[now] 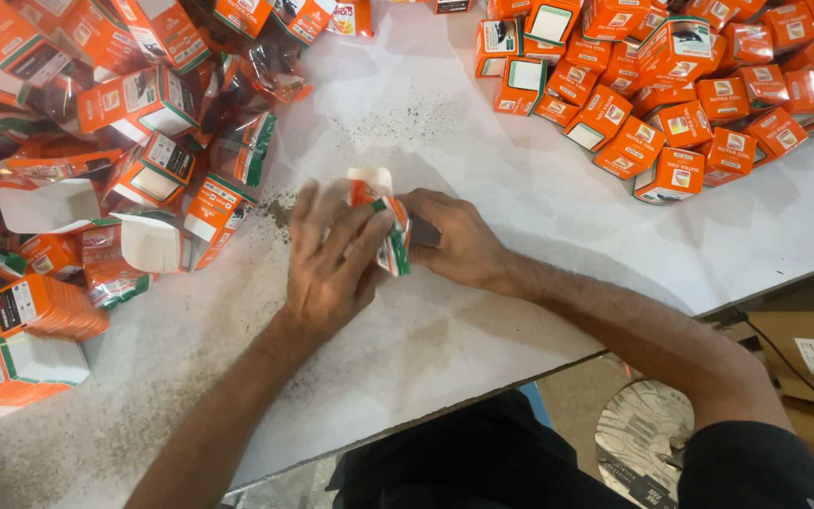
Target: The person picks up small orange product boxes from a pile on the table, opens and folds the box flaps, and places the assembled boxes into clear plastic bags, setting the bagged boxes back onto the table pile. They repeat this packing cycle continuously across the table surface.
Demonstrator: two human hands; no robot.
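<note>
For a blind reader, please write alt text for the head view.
Two hands, left hand and right hand, hold a small carton over a white table. Closed orange boxes lie heaped at upper right, open cartons at left.

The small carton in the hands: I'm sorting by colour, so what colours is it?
Orange, white and green carton, seen in the head view, the only one.

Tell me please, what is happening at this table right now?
A person sits at a white table and works on one small orange carton with both bare hands. The left hand covers it from the side, and the right hand grips its other end. Closed orange boxes are piled at the upper right; flat cartons and packets lie at the left.
</note>
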